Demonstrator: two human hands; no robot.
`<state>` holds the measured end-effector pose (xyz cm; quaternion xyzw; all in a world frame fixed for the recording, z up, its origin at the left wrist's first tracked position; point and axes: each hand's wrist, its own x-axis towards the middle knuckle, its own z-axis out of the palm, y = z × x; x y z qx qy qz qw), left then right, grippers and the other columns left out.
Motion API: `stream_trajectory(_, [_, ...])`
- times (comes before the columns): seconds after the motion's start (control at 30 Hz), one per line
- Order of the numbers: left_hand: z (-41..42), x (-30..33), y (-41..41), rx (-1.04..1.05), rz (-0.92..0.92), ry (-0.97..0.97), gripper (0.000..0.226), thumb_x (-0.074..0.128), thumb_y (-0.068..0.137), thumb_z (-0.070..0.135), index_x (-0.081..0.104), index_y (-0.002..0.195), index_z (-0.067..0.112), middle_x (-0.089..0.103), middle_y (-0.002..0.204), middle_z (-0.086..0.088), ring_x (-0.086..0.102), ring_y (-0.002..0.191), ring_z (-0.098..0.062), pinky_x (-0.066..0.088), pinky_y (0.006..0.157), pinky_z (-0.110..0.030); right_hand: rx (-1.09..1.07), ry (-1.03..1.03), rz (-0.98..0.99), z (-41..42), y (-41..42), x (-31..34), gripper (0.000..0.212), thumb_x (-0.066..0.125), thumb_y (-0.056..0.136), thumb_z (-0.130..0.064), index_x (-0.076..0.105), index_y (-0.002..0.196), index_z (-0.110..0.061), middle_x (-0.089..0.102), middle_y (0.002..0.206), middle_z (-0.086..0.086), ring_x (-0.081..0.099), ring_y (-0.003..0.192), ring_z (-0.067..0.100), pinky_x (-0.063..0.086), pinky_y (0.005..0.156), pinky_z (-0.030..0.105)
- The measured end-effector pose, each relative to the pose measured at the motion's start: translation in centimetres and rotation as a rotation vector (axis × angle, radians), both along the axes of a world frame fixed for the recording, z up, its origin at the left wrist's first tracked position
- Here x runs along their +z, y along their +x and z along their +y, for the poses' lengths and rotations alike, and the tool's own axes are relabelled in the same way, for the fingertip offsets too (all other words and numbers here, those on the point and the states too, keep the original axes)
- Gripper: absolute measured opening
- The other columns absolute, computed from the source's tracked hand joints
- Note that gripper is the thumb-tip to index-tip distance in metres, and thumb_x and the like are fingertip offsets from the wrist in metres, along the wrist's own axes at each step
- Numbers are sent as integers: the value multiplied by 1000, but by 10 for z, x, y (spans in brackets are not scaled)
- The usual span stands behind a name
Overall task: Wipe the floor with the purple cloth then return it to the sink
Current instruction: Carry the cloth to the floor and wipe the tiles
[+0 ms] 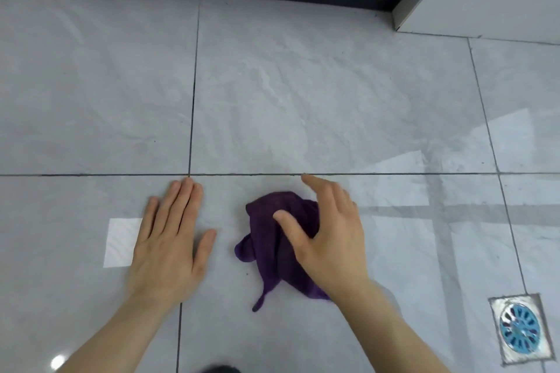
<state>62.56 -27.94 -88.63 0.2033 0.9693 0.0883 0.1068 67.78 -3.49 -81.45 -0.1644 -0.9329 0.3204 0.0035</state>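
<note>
Step in hand, by judgement: the wiping of the floor (303,100), either starting or between strokes. The purple cloth (272,239) lies crumpled on a grey tile just short of the cross grout line, near the middle of the visible floor. The right hand (327,239) sits over its right side, fingers spread and loosely curved, thumb on the fabric; whether it grips cannot be told. The left hand (169,239) lies flat and spread on the tile beside the cloth, apart from it. Next move calls for pressing down and sweeping. No sink is in view; a floor drain (519,328) sits near the lower right corner.
</note>
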Motion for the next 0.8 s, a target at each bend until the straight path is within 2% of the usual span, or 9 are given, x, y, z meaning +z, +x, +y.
stream_trajectory(0.07, [-1, -1, -1, 6, -8, -4, 74, 29, 98, 48, 16, 161, 11, 14, 171, -3, 9, 159, -19, 14, 128, -51, 159, 165, -42, -11, 15, -19, 69, 55, 93, -64, 43, 150, -26, 44, 156, -1, 32, 150, 18, 29, 120, 45])
stream_trajectory(0.1, [-1, -1, -1, 9, -12, -9, 74, 29, 98, 48, 15, 161, 12, 14, 171, -3, 8, 159, -18, 13, 128, -51, 245, 219, -91, -16, 24, -30, 72, 50, 94, -67, 37, 154, -29, 33, 164, 2, 21, 155, 21, 21, 124, 51])
stream_trajectory(0.17, [-1, -2, -2, 15, -17, -16, 74, 29, 98, 48, 14, 161, 12, 13, 171, -3, 8, 159, -18, 13, 128, -50, 349, 293, -132, -24, 35, -49, 69, 44, 97, -68, 29, 157, -36, 20, 169, 3, 8, 158, 25, 15, 124, 60])
stream_trajectory(0.3, [-1, -1, -1, 13, -18, -10, 75, 32, 97, 47, 15, 161, 12, 13, 171, -3, 8, 159, -18, 14, 128, -51, 350, 375, -82, -16, 13, -62, 64, 41, 99, -65, 29, 156, -39, 20, 169, 2, 10, 158, 28, 15, 123, 62])
stream_trajectory(0.47, [0, 0, -2, 9, -27, -10, 75, 32, 98, 47, 13, 161, 11, 11, 171, -3, 7, 159, -19, 11, 128, -50, -43, 432, -122, 11, -54, -70, 60, 37, 102, -57, 25, 157, -37, 20, 169, 6, 12, 157, 31, 10, 124, 60])
stream_trajectory(0.63, [1, 1, -2, 14, -42, -10, 76, 32, 97, 49, 15, 161, 11, 14, 171, -4, 8, 159, -20, 14, 127, -52, -252, 369, -150, -2, -102, -71, 59, 35, 101, -57, 25, 157, -40, 16, 170, 7, 8, 157, 34, 7, 123, 64])
stream_trajectory(0.8, [0, 3, -4, 3, -47, -7, 75, 25, 98, 50, 17, 160, 9, 14, 171, -5, 8, 159, -19, 11, 128, -51, 172, 402, -93, -56, -97, -68, 54, 36, 103, -54, 29, 155, -42, 18, 170, 7, 7, 157, 35, 7, 122, 64])
